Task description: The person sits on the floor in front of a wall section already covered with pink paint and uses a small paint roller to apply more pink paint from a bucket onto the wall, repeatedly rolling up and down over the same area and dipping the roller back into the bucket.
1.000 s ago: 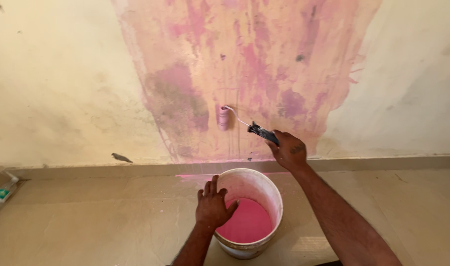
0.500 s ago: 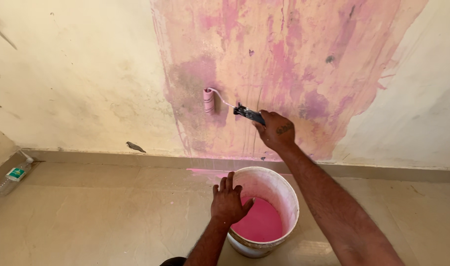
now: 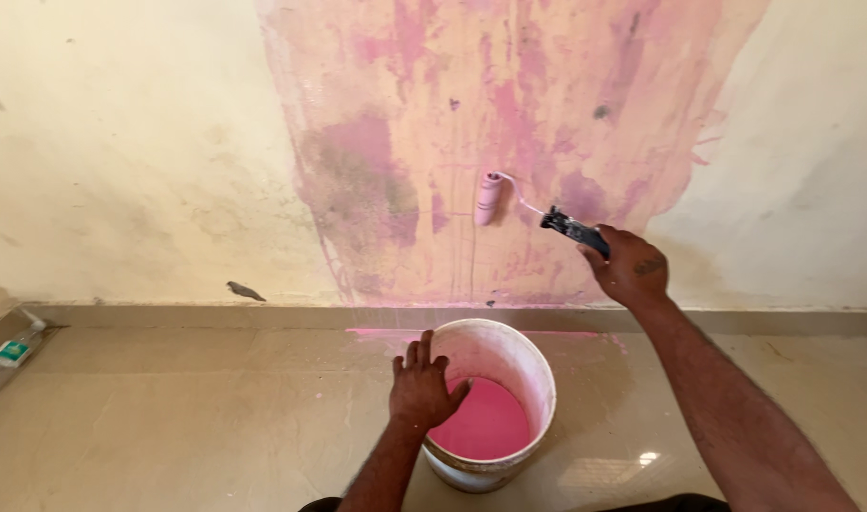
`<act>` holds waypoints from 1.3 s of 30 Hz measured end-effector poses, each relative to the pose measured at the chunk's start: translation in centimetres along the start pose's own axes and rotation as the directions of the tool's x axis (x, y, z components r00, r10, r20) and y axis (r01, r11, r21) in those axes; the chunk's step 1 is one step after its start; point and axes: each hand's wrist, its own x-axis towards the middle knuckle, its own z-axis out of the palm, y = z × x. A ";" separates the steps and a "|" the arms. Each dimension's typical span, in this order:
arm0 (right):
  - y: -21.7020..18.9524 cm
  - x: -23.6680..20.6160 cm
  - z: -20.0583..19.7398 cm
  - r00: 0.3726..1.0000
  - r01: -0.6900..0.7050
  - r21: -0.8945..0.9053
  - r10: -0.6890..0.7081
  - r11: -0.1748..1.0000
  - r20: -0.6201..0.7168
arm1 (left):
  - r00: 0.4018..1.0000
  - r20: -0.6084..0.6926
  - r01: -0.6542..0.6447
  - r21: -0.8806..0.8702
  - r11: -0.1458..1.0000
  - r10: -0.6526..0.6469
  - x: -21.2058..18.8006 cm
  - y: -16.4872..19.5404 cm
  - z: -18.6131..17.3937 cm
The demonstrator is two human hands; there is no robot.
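While the right hand [image 3: 631,269] reaches forward with its arm stretched out from the lower right, its fingers are wrapped tight around the dark handle of a small paint roller with a pink-stained sleeve [image 3: 490,197]. That sleeve stands nearly upright and presses against the pink-smeared patch of the pale cream plaster wall [image 3: 120,171], with a thin bent wire joining it to the handle. Lower down, the left hand [image 3: 421,387] comes up from the bottom edge and rests on the near-left rim of a round white plastic bucket holding pink paint [image 3: 490,417]; its fingers lie spread and flat over the rim, clasping nothing.

At the far left edge, a clear plastic bottle with a green label and white cap [image 3: 9,358] lies on its side where floor meets wall, well apart from both hands.

Below the roller, the bucket stands on a glossy beige tiled floor [image 3: 168,427], near a low skirting strip [image 3: 784,320]. A streak of pink paint marks the floor just behind the bucket. Darker purple-grey blotches show through the pink area, and a small dark mark sits on the wall low on the left.
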 end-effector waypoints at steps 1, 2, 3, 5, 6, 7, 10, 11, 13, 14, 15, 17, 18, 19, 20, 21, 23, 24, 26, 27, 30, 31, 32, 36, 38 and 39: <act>0.9 -0.5 -0.6 1.000 -0.017 -0.006 0.017 1.000 -0.005 | 1.000 0.002 0.002 0.006 1.000 -0.002 0.0 0.0 0.0; 1.9 -0.9 -1.3 0.999 -0.046 -0.016 0.046 0.999 0.011 | 1.000 0.001 0.004 0.013 1.000 -0.004 0.0 0.1 -0.1; 2.7 -1.4 -1.9 0.997 -0.074 -0.025 0.075 0.997 0.027 | 1.000 0.003 0.002 0.019 1.000 -0.002 0.0 0.1 -0.2; 4.2 -2.1 -2.9 0.993 -0.111 -0.049 0.113 0.993 0.040 | 1.000 0.008 0.000 0.028 1.000 -0.001 0.0 0.2 -0.3; 5.0 -2.5 -3.3 0.992 -0.121 -0.063 0.123 0.991 0.035 | 1.000 0.007 0.002 0.031 1.000 -0.003 -0.1 0.2 -0.3; 5.8 -2.9 -3.8 0.991 -0.129 -0.078 0.132 0.988 0.031 | 1.000 0.006 0.004 0.032 0.999 -0.005 -0.1 0.2 -0.3; 7.9 -3.9 -4.8 0.989 -0.150 -0.086 0.151 0.985 0.008 | 1.000 0.000 0.004 0.030 1.000 -0.004 -0.1 0.3 -0.3; 8.7 -4.2 -5.2 0.986 -0.165 -0.100 0.167 0.981 0.017 | 1.000 -0.003 0.004 0.028 1.000 -0.004 -0.1 0.3 -0.3; 10.0 -4.8 -5.8 0.979 -0.195 -0.128 0.201 0.972 0.035 | 1.000 -0.007 0.002 0.032 0.999 -0.002 -0.1 0.3 -0.3; 10.6 -5.2 -6.0 0.974 -0.216 -0.124 0.222 0.968 0.034 | 1.000 -0.008 0.002 0.033 0.999 -0.002 -0.2 0.3 -0.3; 11.2 -5.4 -6.2 0.970 -0.238 -0.121 0.243 0.964 0.031 | 1.000 -0.009 0.002 0.035 0.999 -0.002 -0.2 0.3 -0.3; 12.1 -6.1 -6.3 0.956 -0.284 -0.125 0.291 0.951 0.043 | 1.000 -0.008 0.005 0.039 0.999 -0.004 -0.2 0.4 -0.3; 12.5 -6.4 -6.3 0.946 -0.310 -0.134 0.319 0.941 0.055 | 1.000 -0.005 0.004 0.038 0.999 -0.004 -0.2 0.4 -0.4; 12.8 -6.7 -6.2 0.936 -0.334 -0.143 0.346 0.932 0.067 | 1.000 -0.002 0.003 0.036 0.999 -0.003 -0.1 0.4 -0.4; 13.0 -7.0 -6.0 0.931 -0.350 -0.142 0.361 0.926 0.061 | 1.000 0.002 0.004 0.034 0.999 -0.004 -0.1 0.4 -0.4; 13.1 -7.4 -5.8 0.925 -0.365 -0.140 0.375 0.920 0.056 | 1.000 0.003 0.004 0.036 0.999 -0.004 -0.1 0.4 -0.3; 13.1 -8.0 -5.1 0.915 -0.393 -0.126 0.402 0.911 0.048 | 1.000 0.001 0.004 0.041 0.999 -0.004 -0.1 0.4 -0.4; 12.9 -8.4 -4.7 0.909 -0.407 -0.114 0.414 0.906 0.047 | 1.000 -0.003 0.003 0.040 0.999 -0.003 -0.1 0.4 -0.4; 12.6 -8.8 -3.9 0.910 -0.408 -0.081 0.412 0.909 0.045 | 1.000 -0.007 0.000 0.038 0.999 0.000 -0.2 0.5 -0.4; 12.3 -8.9 -3.4 0.917 -0.395 -0.062 0.398 0.917 0.041 | 1.000 -0.009 -0.001 0.033 0.999 0.001 -0.2 0.5 -0.4; 11.3 -8.8 -1.7 0.938 -0.346 -0.022 0.347 0.938 0.029 | 1.000 -0.016 -0.005 0.020 1.000 0.006 -0.2 0.4 -0.4; 10.8 -8.7 -1.1 0.945 -0.326 -0.011 0.326 0.945 0.027 | 1.000 -0.017 -0.004 0.013 1.000 0.005 -0.2 0.4 -0.4; 10.2 -8.4 -0.3 0.955 -0.295 -0.002 0.295 0.955 0.021 | 1.000 -0.017 -0.002 0.008 1.000 0.002 -0.2 0.4 -0.3; 7.4 -7.0 2.9 0.981 -0.195 0.057 0.193 0.979 0.029 | 1.000 -0.017 -0.003 0.018 1.000 0.004 -0.2 0.2 -0.2; 5.4 -6.3 4.5 0.990 -0.141 0.107 0.141 0.984 0.005 | 1.000 -0.012 -0.008 0.023 1.000 0.008 0.0 0.2 -0.1; 4.1 -5.9 5.3 0.994 -0.105 0.133 0.109 0.986 -0.028 | 1.000 -0.007 -0.008 0.019 1.000 0.008 0.0 0.2 -0.1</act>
